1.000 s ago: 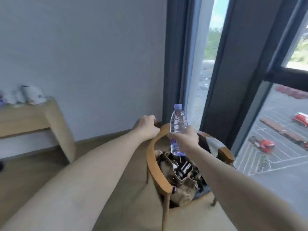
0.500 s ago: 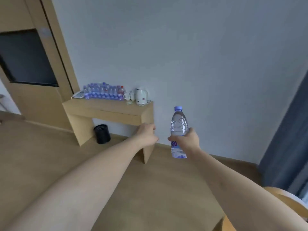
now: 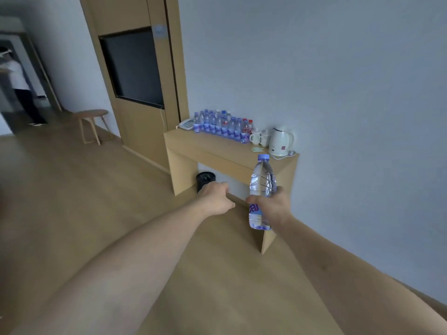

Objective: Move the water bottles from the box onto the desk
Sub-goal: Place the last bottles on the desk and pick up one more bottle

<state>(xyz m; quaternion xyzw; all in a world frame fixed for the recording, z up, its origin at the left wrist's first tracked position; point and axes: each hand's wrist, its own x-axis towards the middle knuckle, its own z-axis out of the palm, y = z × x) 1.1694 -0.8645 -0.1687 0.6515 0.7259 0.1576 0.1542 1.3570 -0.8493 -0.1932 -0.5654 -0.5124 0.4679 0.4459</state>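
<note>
My right hand grips a clear water bottle with a blue cap and blue label, held upright in front of me. My left hand is stretched forward beside it with fingers curled, holding nothing. Ahead stands the wooden desk against the grey wall. Several water bottles stand in rows on its far left part. The box is out of view.
On the desk's right end are a white kettle and white cups; a phone lies at its left. A black bin sits under it. A wooden stool and a person are far left.
The view swung left from the window and chair to the desk, which is nearer now. My right hand keeps the bottle upright; my left hand left the chair back.
</note>
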